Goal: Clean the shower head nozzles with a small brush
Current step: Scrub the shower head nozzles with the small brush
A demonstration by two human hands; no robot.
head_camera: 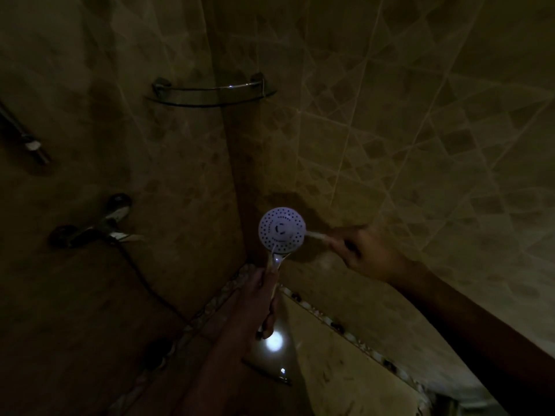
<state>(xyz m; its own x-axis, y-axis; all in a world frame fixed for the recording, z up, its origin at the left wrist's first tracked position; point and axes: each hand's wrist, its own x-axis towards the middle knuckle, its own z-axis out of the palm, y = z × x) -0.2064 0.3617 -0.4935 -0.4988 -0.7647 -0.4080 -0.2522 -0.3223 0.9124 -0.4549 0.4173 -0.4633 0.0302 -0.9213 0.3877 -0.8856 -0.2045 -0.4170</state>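
Observation:
The room is very dark. A round white shower head, its dotted nozzle face turned toward me, stands upright in the middle of the view. My left hand grips its handle from below. My right hand pinches a small pale brush whose tip meets the right edge of the nozzle face. The brush handle is mostly hidden inside my fingers.
Tiled walls meet in a corner behind the shower head. A glass corner shelf hangs above. A chrome mixer tap with a hose is on the left wall. A bright light spot reflects below my left hand.

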